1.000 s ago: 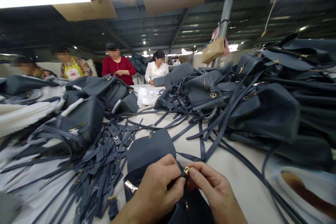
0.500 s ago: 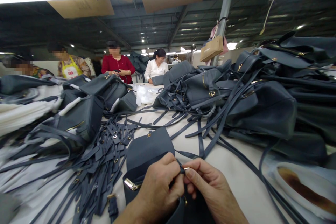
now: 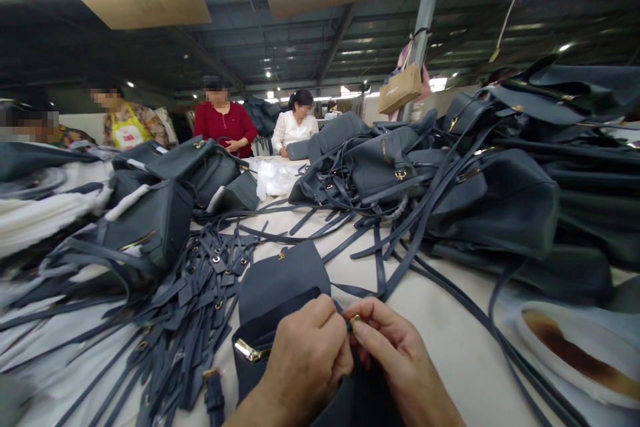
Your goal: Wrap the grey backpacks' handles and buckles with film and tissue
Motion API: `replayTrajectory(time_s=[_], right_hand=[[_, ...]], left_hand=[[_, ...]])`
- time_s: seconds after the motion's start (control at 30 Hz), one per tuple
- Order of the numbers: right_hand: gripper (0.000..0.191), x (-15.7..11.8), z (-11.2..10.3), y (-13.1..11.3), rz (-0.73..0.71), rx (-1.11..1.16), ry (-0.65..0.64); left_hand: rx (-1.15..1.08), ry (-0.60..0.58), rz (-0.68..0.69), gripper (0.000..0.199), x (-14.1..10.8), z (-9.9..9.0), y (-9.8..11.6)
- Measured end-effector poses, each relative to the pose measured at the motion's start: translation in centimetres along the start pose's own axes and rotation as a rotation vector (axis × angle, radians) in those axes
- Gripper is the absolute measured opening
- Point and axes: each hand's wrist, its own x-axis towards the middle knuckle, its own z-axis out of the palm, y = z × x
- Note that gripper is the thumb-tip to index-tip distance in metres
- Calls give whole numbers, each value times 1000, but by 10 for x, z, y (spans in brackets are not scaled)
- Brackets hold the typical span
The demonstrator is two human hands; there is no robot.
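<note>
A dark navy leather bag (image 3: 285, 278) lies in front of me, its flap turned up and away. A gold zip end (image 3: 247, 349) shows on its left side. My left hand (image 3: 310, 347) is closed over the bag, gripping a narrow dark strap whose end is mostly hidden by the fingers. Right beside it, my right hand (image 3: 387, 343) pinches a small gold buckle (image 3: 355, 320) on that strap between thumb and forefinger. The two hands nearly touch. Below them, the bag's lower part is partly covered by my wrists.
Left of the bag spreads a heap of loose straps (image 3: 185, 313) with gold buckles. Finished-looking dark bags (image 3: 490, 207) are piled at right, others (image 3: 155, 227) at left. A white dish (image 3: 575, 360) with brown contents stands at lower right. Several people work across the table (image 3: 450, 293).
My fingers have shifted slightly at the strap, and the gold buckle now shows more clearly in my right fingertips. The view has tilted a little. The person in red has lowered their hands.
</note>
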Motion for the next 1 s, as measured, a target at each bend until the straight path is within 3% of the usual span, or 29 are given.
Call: replayTrajectory(time_s=[0.2,0.4,0.63,1.0], right_hand=[[30,3,3,-3,23,-20,41],[33,4,-1,-1,73,66,100],[44,3,0,-9,49,-230,91],[30,5,0,-1,19,-244,89]], left_hand=[[112,62,52,30,2,-1,1],[141,54,-2,29,0,1,1],[163,81,30,31,-1,2,1],[102,-65,118,30,0,0,3]])
